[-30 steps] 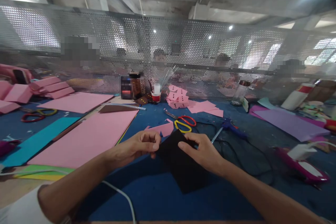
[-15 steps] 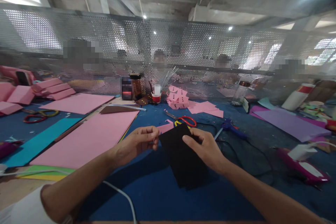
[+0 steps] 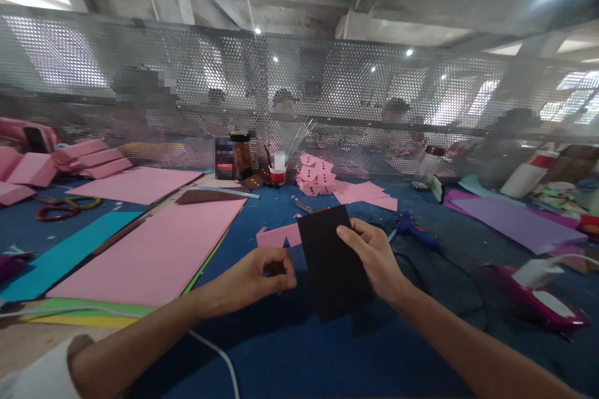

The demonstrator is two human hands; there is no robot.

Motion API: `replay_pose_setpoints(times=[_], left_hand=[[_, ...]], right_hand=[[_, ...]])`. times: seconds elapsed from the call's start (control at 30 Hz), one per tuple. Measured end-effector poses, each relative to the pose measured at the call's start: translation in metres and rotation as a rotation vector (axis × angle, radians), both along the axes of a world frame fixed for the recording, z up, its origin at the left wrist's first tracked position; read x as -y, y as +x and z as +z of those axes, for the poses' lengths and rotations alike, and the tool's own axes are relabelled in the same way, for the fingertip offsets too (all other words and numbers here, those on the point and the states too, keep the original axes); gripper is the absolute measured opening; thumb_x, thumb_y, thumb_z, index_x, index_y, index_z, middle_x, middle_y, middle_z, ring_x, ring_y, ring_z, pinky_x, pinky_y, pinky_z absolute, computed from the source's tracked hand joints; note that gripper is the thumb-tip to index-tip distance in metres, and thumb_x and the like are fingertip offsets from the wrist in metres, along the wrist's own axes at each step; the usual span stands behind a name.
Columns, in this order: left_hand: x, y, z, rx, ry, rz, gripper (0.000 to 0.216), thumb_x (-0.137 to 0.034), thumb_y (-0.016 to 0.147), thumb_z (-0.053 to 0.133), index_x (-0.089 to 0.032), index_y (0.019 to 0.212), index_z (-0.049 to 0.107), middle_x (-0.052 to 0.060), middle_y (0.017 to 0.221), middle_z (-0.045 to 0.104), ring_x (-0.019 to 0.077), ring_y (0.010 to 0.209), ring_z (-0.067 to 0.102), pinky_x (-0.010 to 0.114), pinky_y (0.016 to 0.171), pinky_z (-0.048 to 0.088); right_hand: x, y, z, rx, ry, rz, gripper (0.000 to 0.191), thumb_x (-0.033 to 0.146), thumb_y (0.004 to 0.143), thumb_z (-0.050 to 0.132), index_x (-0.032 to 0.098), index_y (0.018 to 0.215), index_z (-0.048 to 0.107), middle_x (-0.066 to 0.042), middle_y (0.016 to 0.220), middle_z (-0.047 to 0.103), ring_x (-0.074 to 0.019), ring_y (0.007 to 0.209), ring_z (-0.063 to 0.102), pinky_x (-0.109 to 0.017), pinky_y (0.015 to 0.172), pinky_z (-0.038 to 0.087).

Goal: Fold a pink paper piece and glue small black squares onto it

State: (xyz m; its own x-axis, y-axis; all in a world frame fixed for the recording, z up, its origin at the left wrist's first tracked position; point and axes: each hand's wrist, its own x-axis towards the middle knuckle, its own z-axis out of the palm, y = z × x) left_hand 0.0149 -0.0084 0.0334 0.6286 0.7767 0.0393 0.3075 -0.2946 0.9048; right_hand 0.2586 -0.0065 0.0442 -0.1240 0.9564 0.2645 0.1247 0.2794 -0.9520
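My right hand (image 3: pixel 377 255) grips a black paper card (image 3: pixel 332 265) by its upper right edge, thumb on the near face. The card is tilted above the blue table (image 3: pixel 281 349). My left hand (image 3: pixel 269 271) is apart from the card, to its left. Its fingers are curled in toward the thumb; whether anything small is between them I cannot make out. Cut pink paper strips (image 3: pixel 276 237) lie just beyond my left hand. Scissors (image 3: pixel 303 206) lie behind the card, which hides most of them.
Pink sheets (image 3: pixel 154 249) lie to the left, beside a teal strip (image 3: pixel 70 255). A blue glue gun (image 3: pixel 414 230) with its cord lies to the right, near a magenta device (image 3: pixel 538 299). Pink dotted paper pieces (image 3: pixel 316 174) are stacked before the perforated screen (image 3: pixel 346 87).
My left hand has left the card's corner and moved down toward me. The card has shifted right in my right hand, uncovering more of the pink strips and covering the scissors' handles.
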Motion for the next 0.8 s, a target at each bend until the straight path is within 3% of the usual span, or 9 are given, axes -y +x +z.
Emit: replay_pose_setpoints(times=[0.1,0.2,0.27,0.33,0.57,0.8], left_hand=[[-0.001,0.001,0.003,-0.074,0.18,0.048,0.022,-0.035,0.085,0.056,-0.018,0.073,0.061,0.001,0.074,0.061,0.0153,0.07,0.055,0.025,0.066,0.042],[-0.008,-0.001,0.003,-0.105,0.443,0.199,0.012,-0.029,0.084,0.057,-0.022,0.091,0.063,0.004,0.094,0.063,0.0204,0.088,0.057,0.031,0.082,0.043],[-0.017,-0.006,-0.001,-0.15,0.64,0.323,0.018,-0.027,0.086,0.053,-0.023,0.1,0.063,0.007,0.107,0.062,0.024,0.105,0.052,0.037,0.094,0.038],[-0.028,-0.014,-0.008,-0.238,0.736,0.407,0.027,-0.026,0.086,0.052,-0.024,0.111,0.06,0.008,0.113,0.06,0.0262,0.111,0.049,0.041,0.098,0.035],[-0.057,-0.028,-0.029,-0.376,0.72,0.471,0.035,-0.017,0.08,0.051,-0.024,0.112,0.062,0.007,0.1,0.067,0.025,0.098,0.057,0.037,0.089,0.042],[-0.093,-0.029,-0.01,-0.421,0.724,0.523,0.03,-0.02,0.077,0.05,-0.021,0.102,0.066,0.007,0.094,0.07,0.026,0.09,0.059,0.036,0.083,0.042]], right_hand=[[-0.001,0.0,0.001,-0.02,-0.005,-0.004,0.031,0.045,0.084,0.057,0.019,0.069,0.05,0.004,0.06,0.043,-0.0094,0.053,0.039,-0.022,0.05,0.034],[-0.002,0.001,0.002,-0.048,0.007,0.002,0.029,0.046,0.084,0.057,0.018,0.073,0.053,0.003,0.064,0.047,-0.0103,0.056,0.042,-0.022,0.051,0.036],[-0.003,0.001,0.002,-0.05,0.011,0.0,0.029,0.046,0.083,0.057,0.018,0.075,0.055,0.002,0.066,0.049,-0.0113,0.058,0.045,-0.022,0.052,0.037],[-0.003,0.002,0.002,-0.043,0.01,-0.004,0.029,0.047,0.083,0.056,0.018,0.076,0.055,0.001,0.067,0.05,-0.0118,0.059,0.045,-0.022,0.052,0.037],[-0.004,0.002,0.003,-0.022,0.058,-0.03,0.03,0.045,0.084,0.055,0.019,0.07,0.05,0.003,0.062,0.04,-0.0092,0.054,0.035,-0.021,0.047,0.031],[-0.005,0.002,0.004,0.002,0.096,-0.058,0.034,0.046,0.084,0.055,0.019,0.065,0.046,0.004,0.062,0.037,-0.0092,0.055,0.033,-0.021,0.048,0.029]])
